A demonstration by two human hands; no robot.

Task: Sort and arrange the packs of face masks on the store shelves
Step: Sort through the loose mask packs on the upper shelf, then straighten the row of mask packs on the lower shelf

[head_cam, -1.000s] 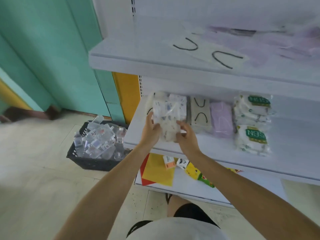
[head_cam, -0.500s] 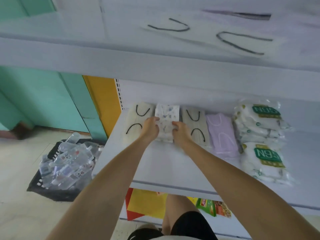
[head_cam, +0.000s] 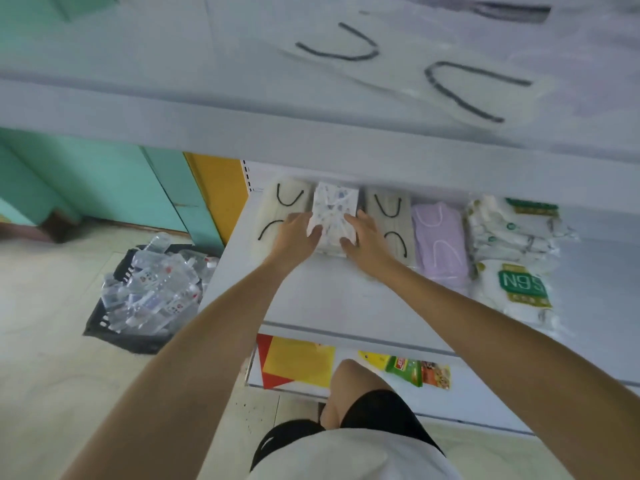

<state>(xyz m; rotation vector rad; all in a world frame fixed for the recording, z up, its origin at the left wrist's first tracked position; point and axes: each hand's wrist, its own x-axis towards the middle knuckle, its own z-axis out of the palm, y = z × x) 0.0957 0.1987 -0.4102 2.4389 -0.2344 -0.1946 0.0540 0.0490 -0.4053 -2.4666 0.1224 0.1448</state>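
Observation:
A patterned white pack of masks (head_cam: 334,211) lies on the middle shelf (head_cam: 332,303), between two beige packs with black ear loops (head_cam: 277,213) (head_cam: 391,220). My left hand (head_cam: 296,237) holds the patterned pack's left edge, thumb on top. My right hand (head_cam: 363,237) holds its right edge the same way. To the right lie a lilac pack (head_cam: 438,237) and white N95 packs (head_cam: 516,258). More beige packs with black loops (head_cam: 415,74) lie on the top shelf.
A black basket (head_cam: 138,296) full of clear-wrapped packs stands on the floor at the left. The bottom shelf holds yellow, red and green packets (head_cam: 298,365). The top shelf's front edge (head_cam: 277,126) overhangs the middle shelf. My knee (head_cam: 356,382) is below.
The patterned pack went from held up at the shelf's front to lying deep on the shelf between the beige packs. Both hands followed it inward; the view tilted closer under the top shelf.

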